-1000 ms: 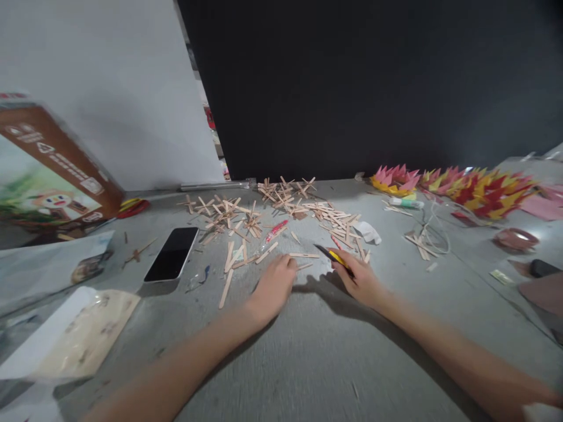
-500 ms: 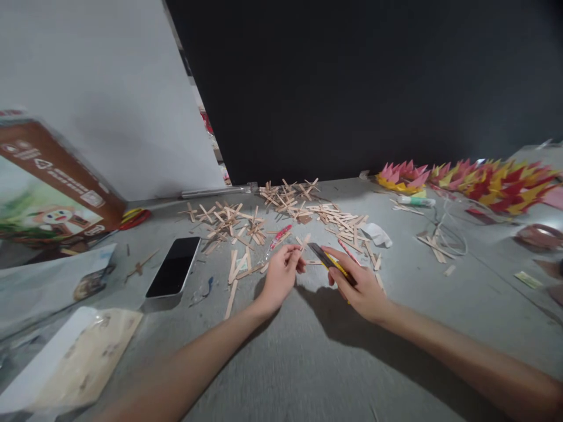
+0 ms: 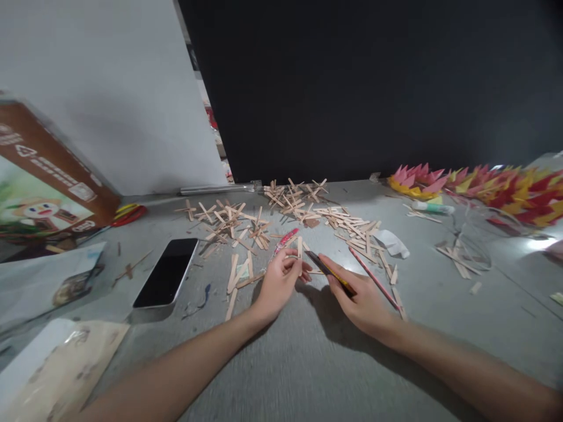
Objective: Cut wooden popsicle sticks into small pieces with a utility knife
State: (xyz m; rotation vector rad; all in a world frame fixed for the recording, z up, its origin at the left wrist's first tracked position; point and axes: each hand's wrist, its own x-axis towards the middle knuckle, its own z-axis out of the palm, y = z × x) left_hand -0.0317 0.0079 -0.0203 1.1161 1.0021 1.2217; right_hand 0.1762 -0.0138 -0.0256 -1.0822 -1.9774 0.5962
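Between the fingertips of my left hand [image 3: 279,284] is a small wooden craft stick [image 3: 299,249], held upright. My right hand [image 3: 363,299] grips a yellow and black utility knife [image 3: 332,274], its tip pointing left at the stick with a small gap. A red pencil [image 3: 373,278] lies on the table just beyond my right hand. Loose craft sticks [image 3: 347,221] lie in a heap past both hands, and crossed stick pieces [image 3: 226,223] are piled to the left of them. A red packet [image 3: 287,239] rests right behind my left hand.
On the left are a phone [image 3: 167,272], a plastic-wrapped packet [image 3: 65,369] and a brown printed box [image 3: 48,176]. Pink, red and yellow paper crowns [image 3: 492,190] line the back right, near a glue stick [image 3: 434,207] and a crumpled tissue [image 3: 391,242]. A black panel [image 3: 373,88] stands behind.
The stick in my left hand has turned from slanted, crossed-looking to upright. My right hand and knife have shifted slightly, with the knife lying flatter. The view has swung a little.
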